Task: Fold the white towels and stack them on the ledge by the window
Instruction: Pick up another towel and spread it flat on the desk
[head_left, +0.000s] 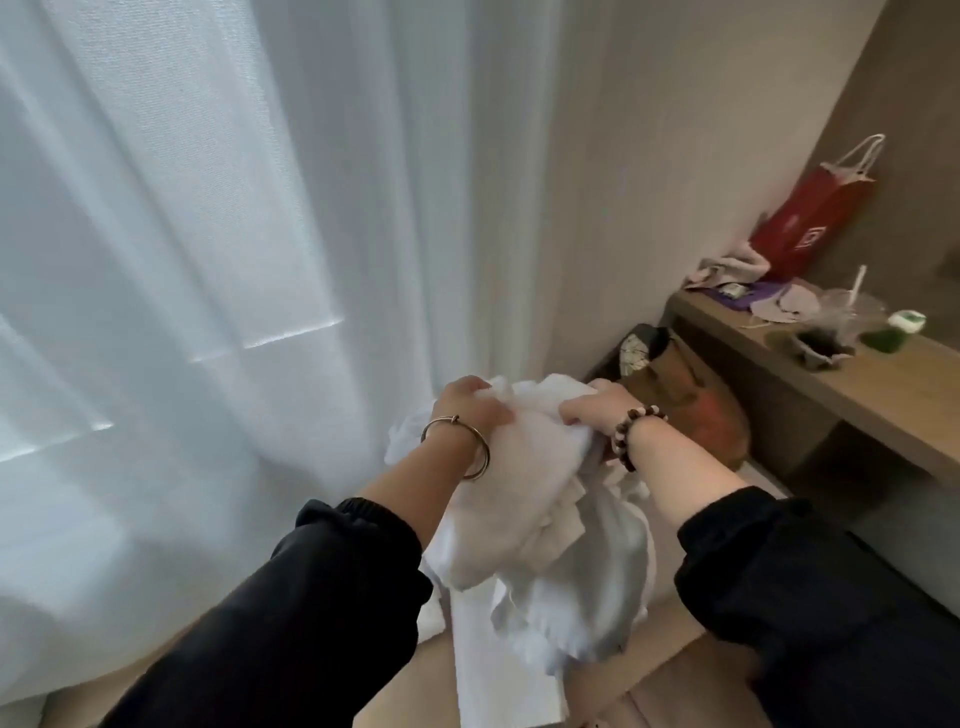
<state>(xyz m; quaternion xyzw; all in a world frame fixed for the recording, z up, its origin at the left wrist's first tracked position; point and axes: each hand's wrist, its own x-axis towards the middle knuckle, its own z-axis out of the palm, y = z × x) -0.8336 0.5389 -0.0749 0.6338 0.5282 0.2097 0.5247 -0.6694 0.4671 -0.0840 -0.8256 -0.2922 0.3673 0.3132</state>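
Sheer curtain (208, 260): covers the window. White towel (519, 493): bunched and unfolded, held in the air just right of the curtain. Left hand (467, 410) and right hand (597, 410): fingers curled tight into its top. Step: picking up, judged early. Next: find two corners and spread it.

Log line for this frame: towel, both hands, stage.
white towel: bunched, held in air | left hand: grips its top | right hand: grips its top | stage: not yet folded
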